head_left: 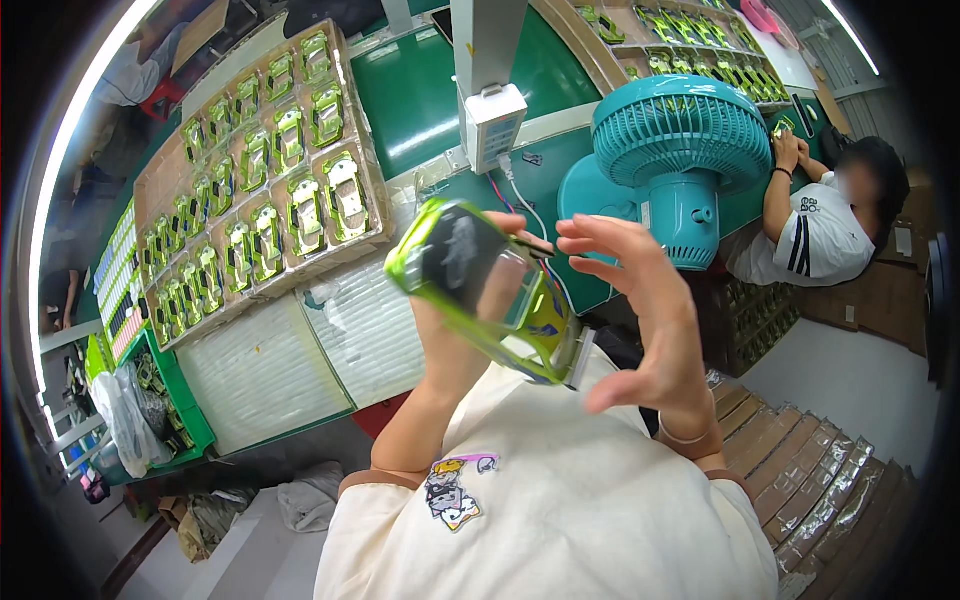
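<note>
A teal fan (672,150) stands on the green tabletop (405,105), and the person works on the near side of it. The left hand (495,290) grasps a lime-green toy car body (462,262) with a black panel; the shell is tilted in the air, nearer the person than the fan and to its left, and slightly blurred. The right hand (655,330) is free of any object, its fingers spread and curved beside the shell, just on the near side of the fan; a thin band circles its wrist.

Left of the fan, a white power box (495,125) is mounted on a post, with cables running down from it. Well to the left of the fan, a cardboard tray (376,190) holds rows of similar green shells. Beyond the fan, another tray (573,40) holds more. Right of the fan, a co-worker (815,235) sits with both hands at a small green piece.
</note>
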The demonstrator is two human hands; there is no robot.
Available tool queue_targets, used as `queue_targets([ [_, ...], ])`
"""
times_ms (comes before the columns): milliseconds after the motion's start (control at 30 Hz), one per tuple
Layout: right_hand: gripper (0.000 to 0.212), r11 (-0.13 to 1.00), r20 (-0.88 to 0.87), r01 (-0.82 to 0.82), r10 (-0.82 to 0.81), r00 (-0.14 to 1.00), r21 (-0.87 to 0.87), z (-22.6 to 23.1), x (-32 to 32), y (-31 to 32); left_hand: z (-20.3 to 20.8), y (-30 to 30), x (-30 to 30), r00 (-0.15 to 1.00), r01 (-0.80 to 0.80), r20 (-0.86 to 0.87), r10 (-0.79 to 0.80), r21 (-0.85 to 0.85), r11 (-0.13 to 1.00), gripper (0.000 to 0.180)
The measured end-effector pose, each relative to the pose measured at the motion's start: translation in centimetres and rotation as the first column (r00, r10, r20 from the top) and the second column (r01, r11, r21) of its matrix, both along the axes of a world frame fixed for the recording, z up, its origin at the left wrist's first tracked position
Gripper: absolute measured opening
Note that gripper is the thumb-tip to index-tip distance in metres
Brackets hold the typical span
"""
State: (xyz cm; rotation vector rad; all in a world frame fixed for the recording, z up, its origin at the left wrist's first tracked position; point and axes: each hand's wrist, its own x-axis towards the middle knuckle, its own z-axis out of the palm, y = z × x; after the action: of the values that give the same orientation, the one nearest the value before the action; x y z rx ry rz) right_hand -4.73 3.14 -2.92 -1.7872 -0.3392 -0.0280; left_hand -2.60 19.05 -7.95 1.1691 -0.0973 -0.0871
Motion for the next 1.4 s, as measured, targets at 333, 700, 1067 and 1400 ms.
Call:
queue_targets([
  [333,0.084,0.892,-0.325,0.068,0.09,0.941,0.446,-2.7,0.2,0.9,1.7,0.9,1.2,0.985,-0.002,0.165,-0.056,0.333,0.943,0.055],
  [700,0.088,0.62,-0.076,-0.183,0.367,0.927,0.763,-6.0,0.4,-0.2,3.5,1.0,0.0,0.886,-0.193,0.462,-0.048,0.46,0.867,0.028],
  [1067,0.085,0.824,-0.059,-0.125,0.188,0.98,0.553,-4.0,-0.7,0.7,4.3,1.2,-0.1,0.879,-0.198,0.473,-0.067,0.489,0.85,0.027],
  [1400,0.071,0.985,0.037,0.081,-0.087,0.995,0.154,-3.8,-1.3,1.0,2.2,0.4,0.3,0.861,-0.205,0.497,-0.107,0.532,0.822,0.019],
])
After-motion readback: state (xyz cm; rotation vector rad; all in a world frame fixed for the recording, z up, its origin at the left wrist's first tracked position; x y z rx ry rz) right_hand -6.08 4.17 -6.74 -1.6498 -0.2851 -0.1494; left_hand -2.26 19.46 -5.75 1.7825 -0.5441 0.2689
